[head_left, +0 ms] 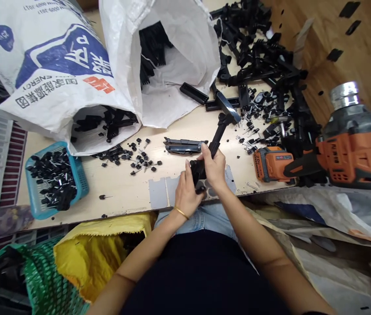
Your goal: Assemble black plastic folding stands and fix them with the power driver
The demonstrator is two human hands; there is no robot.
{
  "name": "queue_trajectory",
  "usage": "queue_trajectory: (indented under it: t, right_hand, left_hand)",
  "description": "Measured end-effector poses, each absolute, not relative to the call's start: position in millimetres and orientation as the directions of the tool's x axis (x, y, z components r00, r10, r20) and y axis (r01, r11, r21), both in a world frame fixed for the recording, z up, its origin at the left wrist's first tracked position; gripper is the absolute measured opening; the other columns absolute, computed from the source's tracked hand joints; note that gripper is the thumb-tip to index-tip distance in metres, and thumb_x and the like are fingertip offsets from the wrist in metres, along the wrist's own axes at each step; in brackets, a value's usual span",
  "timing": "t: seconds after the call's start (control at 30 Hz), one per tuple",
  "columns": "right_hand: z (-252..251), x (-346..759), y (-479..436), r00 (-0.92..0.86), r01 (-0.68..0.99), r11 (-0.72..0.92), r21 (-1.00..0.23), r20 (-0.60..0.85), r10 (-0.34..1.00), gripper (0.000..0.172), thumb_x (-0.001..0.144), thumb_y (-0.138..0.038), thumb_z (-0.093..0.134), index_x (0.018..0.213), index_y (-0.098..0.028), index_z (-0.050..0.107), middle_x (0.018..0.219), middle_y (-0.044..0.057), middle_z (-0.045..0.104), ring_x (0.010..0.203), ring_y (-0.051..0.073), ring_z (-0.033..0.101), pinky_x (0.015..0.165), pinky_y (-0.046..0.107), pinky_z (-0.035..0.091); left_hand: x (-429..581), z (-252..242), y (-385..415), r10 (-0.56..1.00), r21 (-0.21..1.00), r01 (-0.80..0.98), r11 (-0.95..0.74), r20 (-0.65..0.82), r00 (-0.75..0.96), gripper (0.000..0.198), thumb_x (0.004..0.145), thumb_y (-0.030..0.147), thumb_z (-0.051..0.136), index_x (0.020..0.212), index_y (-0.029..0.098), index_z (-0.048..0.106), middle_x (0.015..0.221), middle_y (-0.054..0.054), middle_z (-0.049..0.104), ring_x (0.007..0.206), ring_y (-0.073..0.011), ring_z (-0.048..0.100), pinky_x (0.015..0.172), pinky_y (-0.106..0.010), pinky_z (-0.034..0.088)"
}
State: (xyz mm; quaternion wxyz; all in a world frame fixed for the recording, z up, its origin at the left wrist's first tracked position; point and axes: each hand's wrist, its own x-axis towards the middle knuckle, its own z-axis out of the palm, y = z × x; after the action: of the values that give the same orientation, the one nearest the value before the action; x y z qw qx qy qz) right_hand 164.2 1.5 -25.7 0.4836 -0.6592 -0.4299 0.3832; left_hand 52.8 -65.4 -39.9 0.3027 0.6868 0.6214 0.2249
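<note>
Both my hands are closed around a black plastic folding stand (218, 133) close to the table's front edge. My left hand (187, 190) grips its lower black part, and my right hand (215, 168) wraps the shaft higher up. The shaft slants up and to the right, ending in a glossy black bar (227, 107). Just beyond my hands lies a folded black plastic piece (183, 146). Grey patches (157, 192) on the tabletop sit beneath my hands. The fingers hide much of the stand's lower end.
An orange power tool (352, 148) juts in at the right. Black parts (254, 57) are heaped behind, with loose screws (254, 105) nearby. White sacks (179, 105) with black pieces stand at the back. On the left are a blue basket (83, 183) of knobbed screws and scattered black knobs (142, 162).
</note>
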Motion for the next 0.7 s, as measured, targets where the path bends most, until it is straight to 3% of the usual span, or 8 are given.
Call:
queue_trajectory:
  t: [0.07, 0.17, 0.27, 0.33, 0.4, 0.47, 0.57, 0.7]
  right_hand:
    - [-11.6, 182.8, -2.5, 0.269, 0.416, -0.052, -0.908, 0.069, 0.961, 0.044, 0.084, -0.058, 0.051, 0.096, -0.016, 0.060, 0.089, 0.008, 0.067, 0.081, 0.019, 0.062, 0.071, 0.030, 0.048]
    - [9.0, 215.3, -11.3, -0.047, 0.741, 0.233, -0.629, 0.298, 0.953, 0.038, 0.085, -0.045, 0.056, 0.111, -0.017, 0.057, 0.108, 0.013, 0.064, 0.098, 0.023, 0.059, 0.083, 0.037, 0.046]
    - [17.8, 230.8, -24.9, -0.588, 0.741, 0.572, -0.351, 0.071, 0.806, 0.016, 0.086, -0.026, 0.056, 0.098, -0.017, 0.062, 0.088, 0.011, 0.068, 0.083, 0.023, 0.063, 0.078, 0.037, 0.045]
    - [19.8, 229.8, -38.3, -0.705, 0.704, 0.641, -0.306, -0.193, 0.682, 0.009, 0.083, -0.023, 0.058, 0.086, -0.016, 0.064, 0.066, 0.008, 0.065, 0.063, 0.021, 0.061, 0.065, 0.034, 0.044]
    - [24.5, 225.0, -54.5, -0.689, 0.724, 0.581, -0.372, -0.361, 0.628, 0.014, 0.081, -0.030, 0.064, 0.075, -0.016, 0.063, 0.052, 0.004, 0.058, 0.048, 0.018, 0.054, 0.052, 0.030, 0.038]
    - [33.9, 220.2, -71.4, -0.702, 0.697, 0.431, -0.573, -0.421, 0.575, 0.026, 0.079, -0.041, 0.065, 0.068, -0.018, 0.060, 0.048, 0.001, 0.054, 0.042, 0.014, 0.047, 0.045, 0.026, 0.030]
    - [50.2, 212.8, -92.1, -0.752, 0.494, -0.002, -0.869, -0.428, 0.500, 0.041, 0.081, -0.053, 0.058, 0.060, -0.020, 0.049, 0.046, -0.004, 0.045, 0.041, 0.008, 0.040, 0.041, 0.021, 0.025]
    - [54.2, 196.5, -102.0, -0.709, 0.257, -0.525, -0.812, -0.527, 0.469, 0.045, 0.080, -0.062, 0.054, 0.064, -0.022, 0.041, 0.039, -0.009, 0.035, 0.032, 0.007, 0.033, 0.033, 0.021, 0.021]
  left_hand:
    - [39.8, -41.2, -51.1, 0.989, 0.649, 0.756, -0.089, -0.033, 0.145, 0.076, 0.078, 0.025, 0.060, 0.144, 0.015, 0.023, 0.114, -0.013, 0.054, 0.106, -0.0275, 0.056, 0.086, -0.039, 0.051]
    - [1.3, -36.1, -34.9, 0.966, 0.524, 0.830, -0.192, -0.049, 0.255, 0.056, 0.074, 0.019, 0.058, 0.129, 0.018, 0.043, 0.108, -0.010, 0.056, 0.097, -0.0249, 0.058, 0.080, -0.036, 0.052]
    - [-31.0, -23.1, -35.8, 0.873, 0.441, 0.817, -0.371, -0.135, 0.469, 0.050, 0.068, 0.015, 0.056, 0.118, 0.018, 0.051, 0.103, -0.008, 0.059, 0.090, -0.0243, 0.060, 0.076, -0.035, 0.051]
    - [-41.9, -12.7, -44.5, 0.776, 0.469, 0.755, -0.459, -0.202, 0.597, 0.045, 0.066, 0.017, 0.057, 0.110, 0.019, 0.055, 0.096, -0.007, 0.062, 0.081, -0.0235, 0.062, 0.072, -0.035, 0.050]
    - [-46.5, -1.8, -57.6, 0.687, 0.590, 0.673, -0.446, -0.256, 0.680, 0.035, 0.065, 0.021, 0.059, 0.101, 0.019, 0.059, 0.084, -0.005, 0.064, 0.068, -0.0206, 0.061, 0.063, -0.032, 0.049]
    - [-47.6, 9.2, -74.0, 0.625, 0.777, 0.538, -0.327, -0.249, 0.740, 0.026, 0.067, 0.026, 0.062, 0.093, 0.020, 0.063, 0.074, -0.003, 0.064, 0.060, -0.0175, 0.059, 0.056, -0.028, 0.046]
    - [-43.4, 21.6, -101.0, 0.694, 0.974, 0.226, 0.009, -0.169, 0.700, 0.033, 0.070, 0.037, 0.067, 0.097, 0.019, 0.067, 0.070, -0.003, 0.064, 0.059, -0.0163, 0.059, 0.056, -0.027, 0.046]
    - [-24.5, 22.9, -124.9, 0.864, 0.921, -0.132, 0.366, -0.284, 0.415, 0.052, 0.077, 0.050, 0.060, 0.119, 0.019, 0.061, 0.053, 0.002, 0.051, 0.044, -0.0108, 0.045, 0.046, -0.024, 0.037]
